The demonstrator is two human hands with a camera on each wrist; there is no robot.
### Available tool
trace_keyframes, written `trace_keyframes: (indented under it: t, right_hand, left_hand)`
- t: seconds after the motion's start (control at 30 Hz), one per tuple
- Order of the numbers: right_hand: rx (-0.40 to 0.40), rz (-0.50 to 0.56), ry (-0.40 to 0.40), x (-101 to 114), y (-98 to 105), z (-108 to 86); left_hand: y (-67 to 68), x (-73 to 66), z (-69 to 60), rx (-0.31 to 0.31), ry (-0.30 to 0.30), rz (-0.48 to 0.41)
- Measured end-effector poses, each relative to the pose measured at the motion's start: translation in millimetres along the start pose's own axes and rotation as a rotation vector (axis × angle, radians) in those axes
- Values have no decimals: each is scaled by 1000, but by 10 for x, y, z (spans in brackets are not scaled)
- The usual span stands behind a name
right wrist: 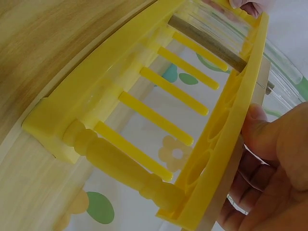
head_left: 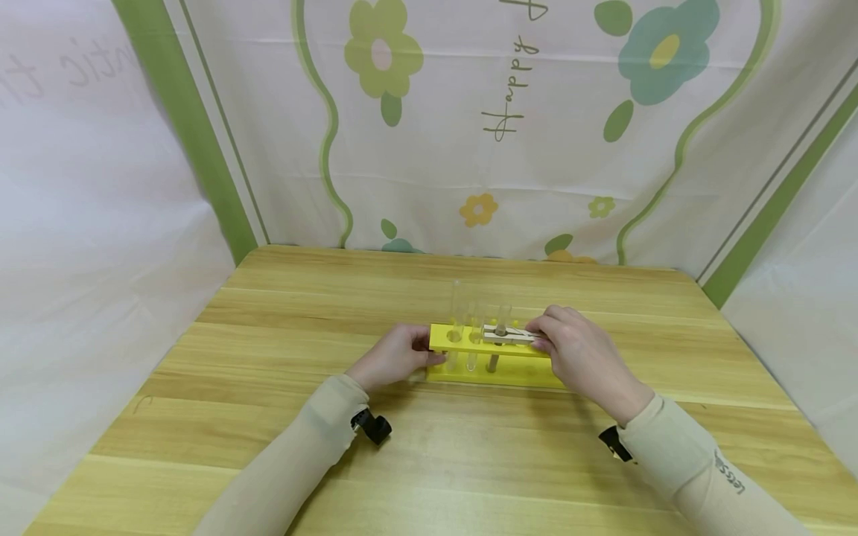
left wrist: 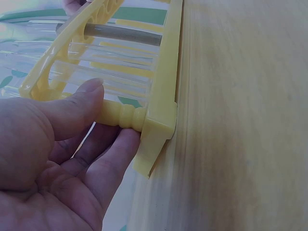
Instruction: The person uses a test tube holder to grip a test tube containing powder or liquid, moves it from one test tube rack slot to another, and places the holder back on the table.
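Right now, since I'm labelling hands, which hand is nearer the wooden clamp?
Right: the right hand pinches the wooden clamp; the left hand holds the yellow rack by its left-end post, away from the clamp.

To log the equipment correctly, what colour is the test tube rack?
The rack is yellow, shown best in the right wrist view.

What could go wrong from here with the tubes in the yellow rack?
The right hand pinches a wooden clamp at the tube with dark contents; if the clamp's hold is loose, that tube might slip when lifted.
A clear tube stands close beside the clamp, so a sideways swing could knock it.
The left hand grips an end post of the rack; if it tugs, the rack could tip or slide.
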State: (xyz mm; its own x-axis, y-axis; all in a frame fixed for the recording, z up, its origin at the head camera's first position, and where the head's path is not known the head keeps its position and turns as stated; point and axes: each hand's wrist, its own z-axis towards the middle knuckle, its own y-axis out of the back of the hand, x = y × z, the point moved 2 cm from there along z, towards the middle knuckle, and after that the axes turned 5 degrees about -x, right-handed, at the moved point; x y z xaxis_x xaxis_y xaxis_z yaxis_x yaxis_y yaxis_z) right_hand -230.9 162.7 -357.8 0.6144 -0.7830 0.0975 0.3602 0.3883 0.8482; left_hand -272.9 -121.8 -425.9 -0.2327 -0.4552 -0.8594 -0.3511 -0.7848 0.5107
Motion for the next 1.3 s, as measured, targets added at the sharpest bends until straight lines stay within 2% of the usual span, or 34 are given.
trace_keyframes:
  t: [0.3,0.63,1.3]
  right_hand:
    - [-2,-1,-3,4,16,2]
    - [-91,-58,66,-5,25,4]
    - [-133,-59,95,49,196,82]
  left_hand:
    - [-3,-10,2,1,-5,-6]
    - [-1,-30,0,-1,-7,3]
    - [-11,-18,-19,1,-3,-15]
